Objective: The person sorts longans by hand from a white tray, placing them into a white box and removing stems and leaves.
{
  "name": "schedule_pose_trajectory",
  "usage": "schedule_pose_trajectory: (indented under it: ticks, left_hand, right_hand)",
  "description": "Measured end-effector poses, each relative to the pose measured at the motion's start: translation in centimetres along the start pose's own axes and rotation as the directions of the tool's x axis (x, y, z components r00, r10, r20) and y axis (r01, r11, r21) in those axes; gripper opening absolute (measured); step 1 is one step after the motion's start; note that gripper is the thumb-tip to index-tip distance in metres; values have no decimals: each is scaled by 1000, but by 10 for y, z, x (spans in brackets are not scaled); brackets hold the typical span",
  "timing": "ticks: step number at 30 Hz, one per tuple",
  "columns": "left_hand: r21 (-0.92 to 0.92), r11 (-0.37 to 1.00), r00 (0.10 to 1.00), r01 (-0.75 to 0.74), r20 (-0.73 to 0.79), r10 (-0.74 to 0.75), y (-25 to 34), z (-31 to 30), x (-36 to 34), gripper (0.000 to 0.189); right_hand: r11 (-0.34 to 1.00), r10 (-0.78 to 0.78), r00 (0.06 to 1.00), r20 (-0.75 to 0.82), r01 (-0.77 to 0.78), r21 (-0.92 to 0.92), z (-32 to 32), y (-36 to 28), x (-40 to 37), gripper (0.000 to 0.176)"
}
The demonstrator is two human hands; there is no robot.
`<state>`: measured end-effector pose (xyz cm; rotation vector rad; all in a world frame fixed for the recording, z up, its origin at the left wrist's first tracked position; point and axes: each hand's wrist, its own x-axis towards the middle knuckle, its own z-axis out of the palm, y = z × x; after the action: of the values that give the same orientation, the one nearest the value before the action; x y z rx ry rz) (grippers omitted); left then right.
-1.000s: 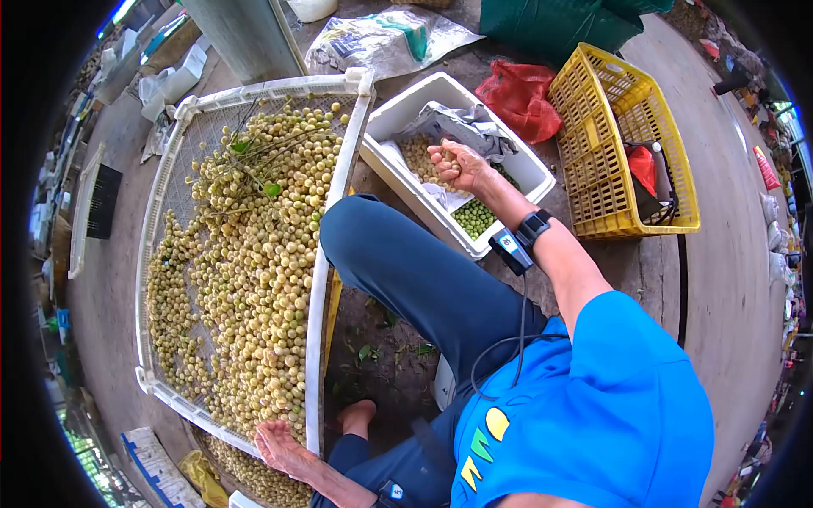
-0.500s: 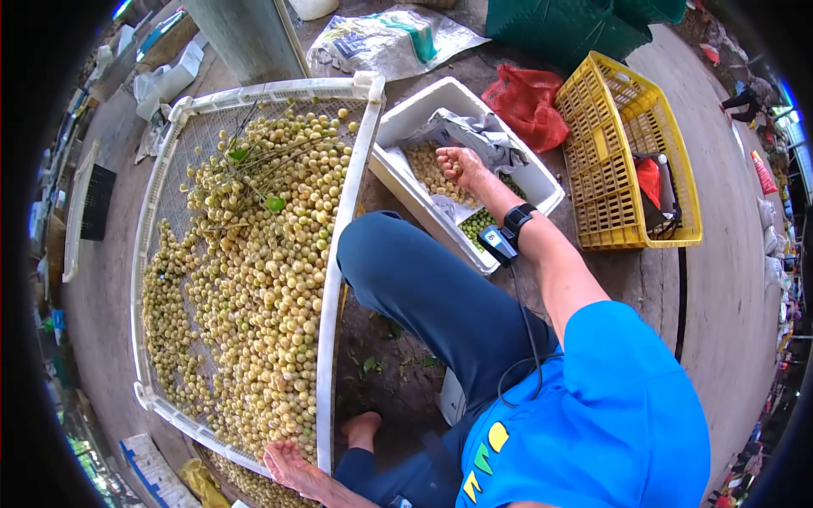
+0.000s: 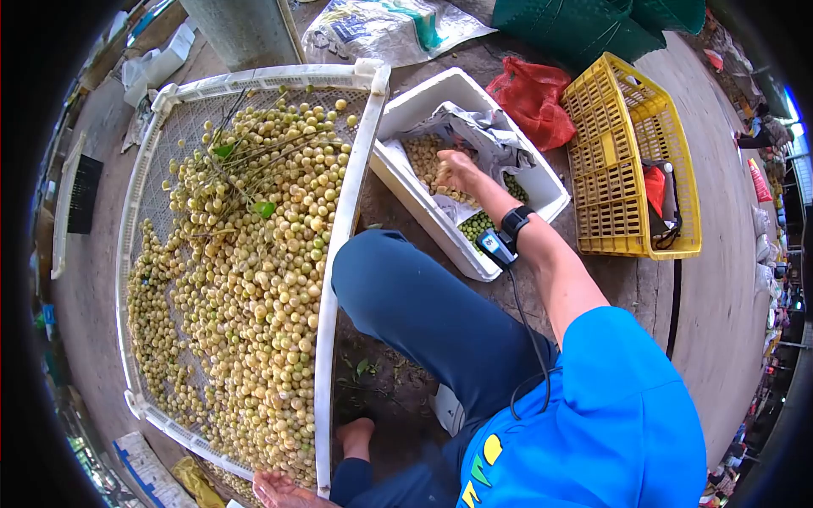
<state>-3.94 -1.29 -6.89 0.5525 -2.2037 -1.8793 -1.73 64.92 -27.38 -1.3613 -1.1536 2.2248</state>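
Note:
My right hand (image 3: 458, 172) is palm down inside a white foam box (image 3: 553, 206), low over small round yellow fruits (image 3: 423, 157); its fingertips point down and are mostly hidden. Small green fruits (image 3: 474, 226) lie in the same box, with crumpled newspaper (image 3: 487, 131) along its far part. At the lower edge of a large white mesh tray (image 3: 326, 339), my left hand (image 3: 284, 490) rests beside the heap of yellow fruits (image 3: 254, 296), fingers loosely apart. Leaves and bare stems (image 3: 254, 157) lie on the heap.
Right of the foam box stands a yellow crate (image 3: 605, 161) with a red item and a bottle in it. A red net bag (image 3: 533, 102) lies between them. Behind are a silver sack (image 3: 381, 30), a dark green container (image 3: 584, 30) and a post (image 3: 241, 30). My bent knee (image 3: 368, 271) separates tray and box.
My right hand has turned from palm up with curled fingers to palm down over the yellow fruits. My left hand is lower in view, by the tray's edge. The view has shifted slightly.

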Motion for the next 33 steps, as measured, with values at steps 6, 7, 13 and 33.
schedule_pose_trajectory:
  ticks: [6, 7, 13, 33]
  left_hand:
    - [821, 359, 668, -444, 570, -478, -181, 29, -54, 36]
    - [806, 230, 605, -546, 569, -557, -200, 25, -51, 37]
    - [766, -18, 596, -642, 484, -641, -244, -2, -41, 43]
    - [683, 364, 561, -634, 730, -391, -226, 46, -69, 55]
  right_hand:
    - [451, -427, 903, -41, 173, -875, -2, -22, 9, 23]
    - [450, -422, 906, -33, 178, -875, -3, -25, 15, 23]
    - [70, -402, 899, 176, 222, -973, -6, -46, 57, 22]
    - [-359, -338, 905, 257, 129, -925, 5, -22, 98, 28]
